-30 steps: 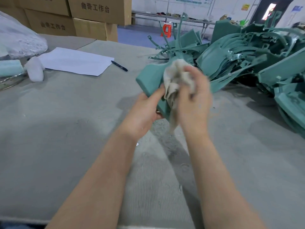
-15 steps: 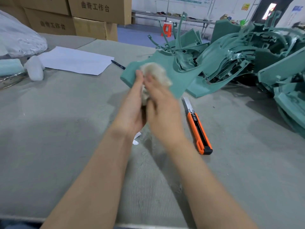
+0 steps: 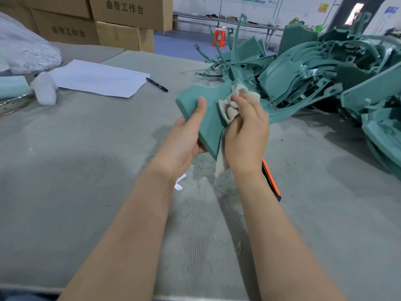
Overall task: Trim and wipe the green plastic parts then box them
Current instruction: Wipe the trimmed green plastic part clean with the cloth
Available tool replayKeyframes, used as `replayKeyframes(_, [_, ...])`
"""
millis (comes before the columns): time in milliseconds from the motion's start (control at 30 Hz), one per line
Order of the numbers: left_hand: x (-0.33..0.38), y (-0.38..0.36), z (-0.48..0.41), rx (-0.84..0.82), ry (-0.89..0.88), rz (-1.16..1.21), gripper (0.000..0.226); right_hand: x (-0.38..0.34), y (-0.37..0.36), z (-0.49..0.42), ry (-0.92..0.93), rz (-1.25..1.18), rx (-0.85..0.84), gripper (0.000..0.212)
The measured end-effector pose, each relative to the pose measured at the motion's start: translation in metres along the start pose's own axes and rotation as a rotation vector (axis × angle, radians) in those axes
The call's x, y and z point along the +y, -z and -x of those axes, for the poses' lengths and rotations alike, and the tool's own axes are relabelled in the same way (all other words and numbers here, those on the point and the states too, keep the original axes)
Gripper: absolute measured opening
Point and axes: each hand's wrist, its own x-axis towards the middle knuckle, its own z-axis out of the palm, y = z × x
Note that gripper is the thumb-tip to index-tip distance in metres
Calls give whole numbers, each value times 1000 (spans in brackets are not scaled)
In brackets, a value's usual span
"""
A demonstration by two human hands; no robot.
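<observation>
Left hand clamps green part by near edge, thumb on top. Right hand bunches rag against face. Risk: hard wipe levers part loose; knife below right wrist.

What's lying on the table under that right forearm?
An orange-and-black utility knife lies on the grey table. Only one long edge and its near end show; the right forearm covers the rest, including its far end.

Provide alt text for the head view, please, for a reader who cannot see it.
The left hand grips a green plastic part over a table while the right hand presses a cloth onto it. More green parts are piled at right; an orange knife lies by the right forearm.
</observation>
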Motion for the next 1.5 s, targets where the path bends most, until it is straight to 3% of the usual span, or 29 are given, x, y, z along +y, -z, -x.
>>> replayKeyframes(100, [0,2,1,91,-50,-129,39,1,11,-2,-64,-42,164,42])
replayKeyframes(167, [3,2,2,144,-47,-152,39,3,19,-8,-71,-63,183,38])
replayKeyframes(300, [10,-1,9,139,-64,-167,34,13,25,-13,15,-28,-266,35])
replayKeyframes(333, [12,-1,10,149,-78,-166,35,14,24,-13,-12,-12,-289,29])
replayKeyframes(367, [13,-1,11,151,-95,-164,36,16,23,-14,-51,-9,-254,22])
replayKeyframes(433, [15,-2,12,134,-122,-180,41,15,21,-17,-107,42,-138,36])
replayKeyframes(500, [16,-8,14,106,-125,-261,61,14,20,-20,-242,49,-107,47])
replayKeyframes(567, [14,-15,17,74,-124,-307,74,22,18,-23,-381,-28,-37,53])
replayKeyframes(633, [11,-20,16,81,-127,-310,73,26,19,-24,-459,-125,50,54])
replayKeyframes(700, [8,-21,14,136,-121,-293,64,20,18,-17,-385,-179,87,47])
replayKeyframes(767, [6,-21,13,213,-136,-280,49,10,10,-7,-239,-95,10,30])
replayKeyframes(867, [8,-15,11,301,-119,-224,46,-2,1,1,-4,-17,-71,38])
replayKeyframes(1033, [6,-16,7,344,-149,-231,42,-16,-1,10,14,-3,-192,43])
replayKeyframes(1133, [8,-7,4,416,-171,-72,40,-44,-13,32,83,-217,-226,39])
replayKeyframes(1200, [14,10,2,390,-139,78,47,-52,-16,42,128,-310,-308,37])
replayKeyframes(1300, [21,22,3,292,-117,392,56,-44,-18,39,219,-242,-409,36])
replayKeyframes(1433, [17,8,2,254,-101,391,52,-24,-17,20,167,91,-370,47])
replayKeyframes(1500, [12,12,3,224,-94,364,50,-30,-18,26,217,68,-360,46])
